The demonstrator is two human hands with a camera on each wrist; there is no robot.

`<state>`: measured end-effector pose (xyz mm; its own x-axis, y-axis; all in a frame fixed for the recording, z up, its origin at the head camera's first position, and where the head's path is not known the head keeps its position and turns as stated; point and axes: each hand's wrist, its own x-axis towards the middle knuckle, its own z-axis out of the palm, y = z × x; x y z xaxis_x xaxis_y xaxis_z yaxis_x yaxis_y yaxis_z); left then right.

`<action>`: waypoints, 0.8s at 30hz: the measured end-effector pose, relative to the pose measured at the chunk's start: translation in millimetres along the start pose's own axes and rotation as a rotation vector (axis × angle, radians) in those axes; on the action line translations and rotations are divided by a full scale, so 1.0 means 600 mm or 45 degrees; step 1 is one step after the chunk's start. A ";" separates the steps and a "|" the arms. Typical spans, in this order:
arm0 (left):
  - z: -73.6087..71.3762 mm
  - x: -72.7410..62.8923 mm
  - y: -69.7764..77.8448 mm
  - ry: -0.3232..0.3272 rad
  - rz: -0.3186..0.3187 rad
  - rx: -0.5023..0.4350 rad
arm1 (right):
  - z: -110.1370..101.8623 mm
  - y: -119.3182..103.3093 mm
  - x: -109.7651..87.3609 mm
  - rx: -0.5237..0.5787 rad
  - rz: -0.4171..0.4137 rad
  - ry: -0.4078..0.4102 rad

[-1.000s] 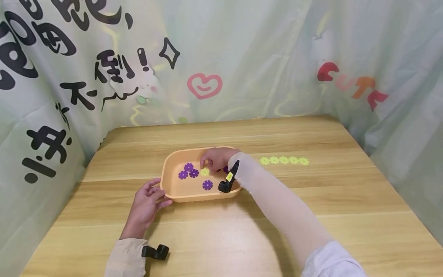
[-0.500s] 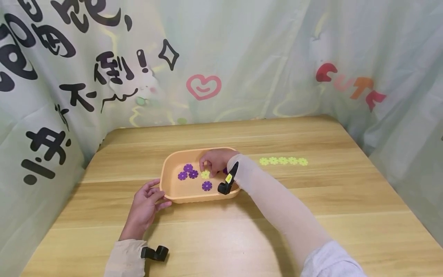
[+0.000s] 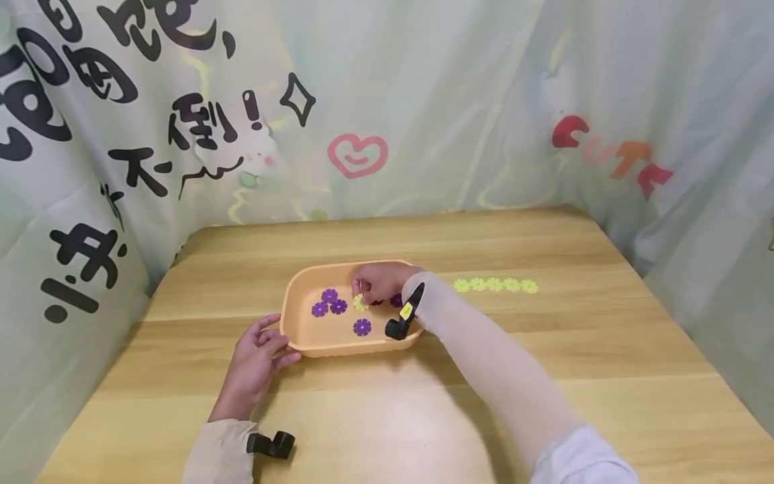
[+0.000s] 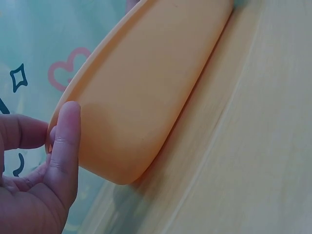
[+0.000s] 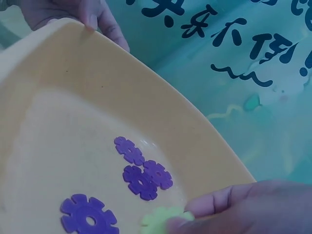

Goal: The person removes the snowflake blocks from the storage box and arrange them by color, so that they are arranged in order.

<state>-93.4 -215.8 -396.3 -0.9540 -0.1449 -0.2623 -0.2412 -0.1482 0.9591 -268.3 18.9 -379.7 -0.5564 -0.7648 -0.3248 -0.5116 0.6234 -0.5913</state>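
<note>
- Closing on a yellow disc inside the tray, the right hand now has thumb and finger over a piece that showed more fully 0.5 seconds earlier.
- Pinched between those 2 digits, the disc sits in the tray's middle, toward its far side; whether it is off the floor of the tray cannot be told.
- Left hand grips the tray's rim at the near left corner, its thumb against the outer wall.
- Bunched together in the tray's left half are 3 purple discs, left of the yellow one.
- Lying apart, 1 purple piece rests near the tray's front wall; more purple shows beneath the right wrist, partly hidden.
- Lined up in a row to the right of the tray, 5 yellow pieces lie on the table.
- Black wrist mounts show on both arms, 1 in front of the tray and 1 over its right end.
- Behind the tray and table hangs a pale curtain with a pink heart.
</note>
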 end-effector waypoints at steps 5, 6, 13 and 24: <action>0.002 0.004 0.002 0.009 0.006 -0.014 | -0.007 0.001 -0.006 -0.034 -0.004 0.054; 0.002 0.005 0.003 0.011 0.003 -0.018 | -0.008 0.000 -0.008 -0.039 -0.010 0.063; 0.001 0.006 0.000 0.012 -0.003 -0.036 | -0.015 0.002 -0.023 -0.024 -0.051 0.136; 0.002 0.006 -0.005 0.011 -0.004 -0.078 | -0.047 0.002 -0.067 0.066 -0.098 0.184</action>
<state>-96.1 -214.8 -399.7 -0.9517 -0.1530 -0.2662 -0.2323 -0.2080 0.9501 -265.5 55.0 -346.6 -0.6074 -0.7761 -0.1695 -0.5242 0.5519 -0.6486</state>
